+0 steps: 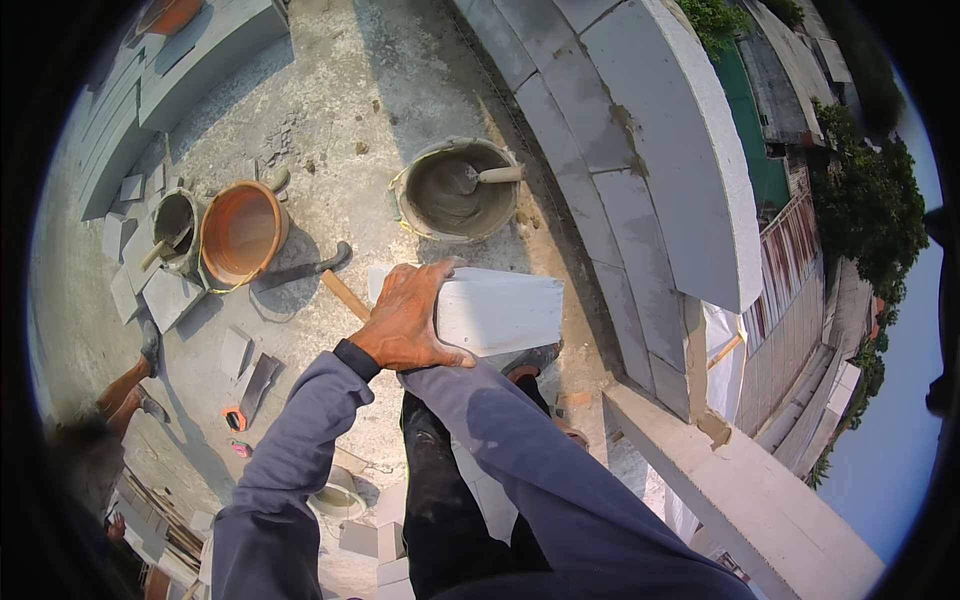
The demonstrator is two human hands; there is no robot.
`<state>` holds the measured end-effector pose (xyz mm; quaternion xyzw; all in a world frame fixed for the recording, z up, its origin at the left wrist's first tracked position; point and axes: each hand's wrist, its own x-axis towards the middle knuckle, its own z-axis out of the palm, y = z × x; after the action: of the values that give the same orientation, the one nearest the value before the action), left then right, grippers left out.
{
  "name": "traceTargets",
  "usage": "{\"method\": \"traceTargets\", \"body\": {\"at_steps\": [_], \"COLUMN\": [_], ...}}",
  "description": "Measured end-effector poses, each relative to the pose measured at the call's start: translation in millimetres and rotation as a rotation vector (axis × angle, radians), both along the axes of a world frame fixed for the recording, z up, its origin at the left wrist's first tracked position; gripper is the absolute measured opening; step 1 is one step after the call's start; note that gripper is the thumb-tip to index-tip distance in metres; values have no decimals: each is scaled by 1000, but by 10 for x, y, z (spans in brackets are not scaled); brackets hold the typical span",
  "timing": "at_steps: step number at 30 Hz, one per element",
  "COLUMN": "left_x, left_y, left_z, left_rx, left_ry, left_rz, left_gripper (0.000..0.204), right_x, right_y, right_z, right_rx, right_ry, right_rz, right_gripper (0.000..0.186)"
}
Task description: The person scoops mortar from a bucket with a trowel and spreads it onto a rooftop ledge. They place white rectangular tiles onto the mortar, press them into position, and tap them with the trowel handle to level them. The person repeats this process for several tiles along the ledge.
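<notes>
My left hand [405,315] is closed over the end of a pale, smooth block [500,310], its thumb on the near edge and its fingers at the far edge. The block hangs in front of my legs. From the lower right, my right sleeve [540,460] crosses beneath my left wrist; the right hand is hidden behind the left hand and the block. A wooden handle [345,296] sticks out left of my left hand; its other end is hidden. Beyond the block stands a bucket [405,205] of grey mortar with a wooden-handled trowel [497,175] in it.
A wall of grey blocks [640,225] runs along the right, above a concrete ledge [745,485]. An orange bucket [215,240], a mortar pail [172,215], block offcuts [172,295] and an orange-handled saw [258,388] lie left. Another person's leg [125,388] shows there.
</notes>
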<state>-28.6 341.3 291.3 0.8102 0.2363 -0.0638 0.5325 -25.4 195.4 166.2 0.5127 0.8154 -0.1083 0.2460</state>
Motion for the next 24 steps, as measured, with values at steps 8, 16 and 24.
{"method": "traceTargets", "body": {"at_steps": [8,16,24], "left_x": [-675,-745,-628], "left_y": [-175,-128,-326], "left_z": [-290,-279,-355], "left_rx": [-135,-291,-333], "left_ry": [8,-135,-155], "left_rz": [330,732,896], "left_gripper": [126,101,66], "right_x": [-767,1441,2758], "right_y": [-302,-1792,-211], "right_z": [192,581,634], "right_rx": [186,-734,158], "right_ry": [319,540,1532], "right_rz": [235,-1098,-1347], "right_gripper": [23,40,23]}}
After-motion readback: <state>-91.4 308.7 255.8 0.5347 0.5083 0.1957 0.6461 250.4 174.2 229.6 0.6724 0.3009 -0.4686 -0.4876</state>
